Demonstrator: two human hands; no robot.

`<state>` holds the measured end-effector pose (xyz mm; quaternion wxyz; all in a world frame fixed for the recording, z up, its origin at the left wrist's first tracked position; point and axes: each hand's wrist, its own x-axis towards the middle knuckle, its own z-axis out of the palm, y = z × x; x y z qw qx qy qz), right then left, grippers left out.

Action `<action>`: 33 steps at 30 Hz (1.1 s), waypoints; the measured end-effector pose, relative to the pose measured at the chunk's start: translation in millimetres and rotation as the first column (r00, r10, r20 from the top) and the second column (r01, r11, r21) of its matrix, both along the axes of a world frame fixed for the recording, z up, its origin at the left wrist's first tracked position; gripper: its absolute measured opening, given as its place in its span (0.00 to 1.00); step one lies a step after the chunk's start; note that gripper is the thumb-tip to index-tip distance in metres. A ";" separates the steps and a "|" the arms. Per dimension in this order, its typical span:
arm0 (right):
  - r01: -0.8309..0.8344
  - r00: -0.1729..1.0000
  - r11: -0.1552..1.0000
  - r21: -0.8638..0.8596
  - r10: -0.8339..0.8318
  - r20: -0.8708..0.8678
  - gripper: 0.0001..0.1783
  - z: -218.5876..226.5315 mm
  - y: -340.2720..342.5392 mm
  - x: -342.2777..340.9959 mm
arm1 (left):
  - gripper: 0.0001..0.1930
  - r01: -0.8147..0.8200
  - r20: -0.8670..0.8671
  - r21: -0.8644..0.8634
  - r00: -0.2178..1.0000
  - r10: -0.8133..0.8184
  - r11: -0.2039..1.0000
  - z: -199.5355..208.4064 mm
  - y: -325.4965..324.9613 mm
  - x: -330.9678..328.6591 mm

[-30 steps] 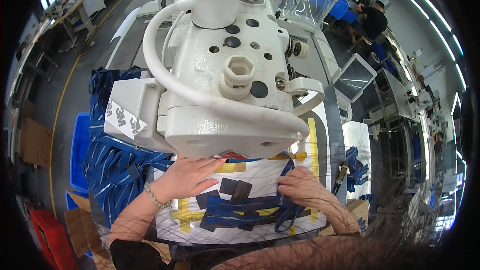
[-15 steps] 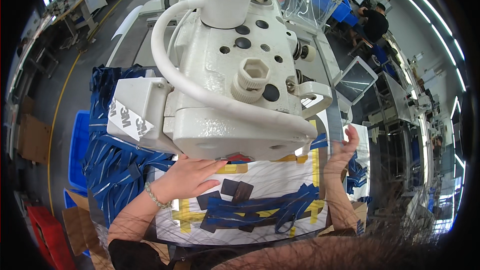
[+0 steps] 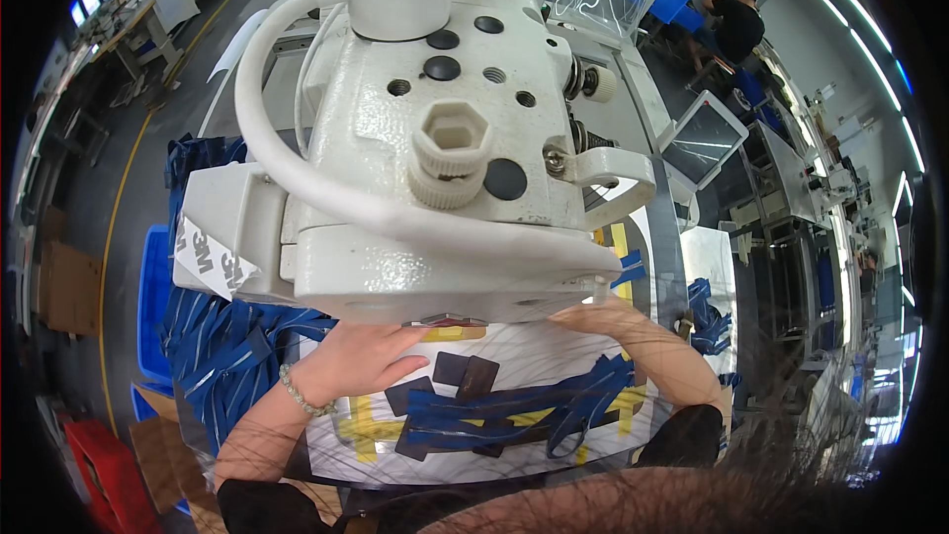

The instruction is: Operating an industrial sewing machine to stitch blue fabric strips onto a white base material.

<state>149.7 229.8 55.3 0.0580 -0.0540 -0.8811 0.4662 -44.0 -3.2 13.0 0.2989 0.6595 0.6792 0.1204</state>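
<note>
A white sewing machine head (image 3: 435,262) fills the middle of the view. My left hand (image 3: 368,364) lies on the white work surface (image 3: 346,465) at its front left, thumb apart and fingers stretched out; the fingertips pass under the machine's front edge. My right hand (image 3: 601,318) reaches in from the right below the machine head, and most of its fingers are hidden. Between my forearms lie blue zipper strips (image 3: 524,405) over dark flat patches (image 3: 467,373) and yellow tape (image 3: 364,440). Whatever lies under the machine head is out of sight.
A large heap of blue zipper strips (image 3: 232,346) covers the left side, beside a blue bin (image 3: 153,307). A smaller blue bunch (image 3: 707,316) lies on the right. A tilted screen (image 3: 704,138) stands at the back right, and a person (image 3: 736,30) sits farther off.
My right hand has come from the raised place right of the machine to below its front edge. My left hand stays almost in place. The machine appears larger and farther left.
</note>
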 end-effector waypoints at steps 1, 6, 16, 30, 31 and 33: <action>0.044 0.994 0.972 -0.230 -0.019 0.111 0.11 7.8 0.9 -1.2 | 0.27 -0.011 0.013 0.005 1.000 0.011 1.000 1.0 0.4 0.1; -0.075 0.996 0.978 -0.193 0.083 0.033 0.11 19.4 10.0 -13.3 | 0.27 -0.038 -0.012 -0.126 0.999 0.037 0.991 2.9 0.2 0.8; -0.158 0.944 0.985 -0.074 0.173 0.280 0.19 -38.2 45.5 -35.9 | 0.26 -0.006 -0.045 0.134 0.999 0.012 0.991 -6.9 -5.3 -0.8; -0.066 0.907 0.986 -0.152 0.122 0.402 0.19 -36.3 54.2 -31.1 | 0.26 -0.041 -0.079 0.014 0.996 0.042 0.999 0.8 -4.5 2.6; -0.010 0.918 0.984 -0.180 0.081 0.389 0.19 -36.3 53.9 -30.3 | 0.23 -0.022 -0.083 0.145 0.996 0.034 0.989 -1.2 -4.2 2.5; 0.007 0.917 0.983 -0.184 0.067 0.393 0.18 -37.4 51.3 -28.9 | 0.18 -0.002 -0.069 0.353 0.997 0.028 0.936 -5.0 -3.9 2.5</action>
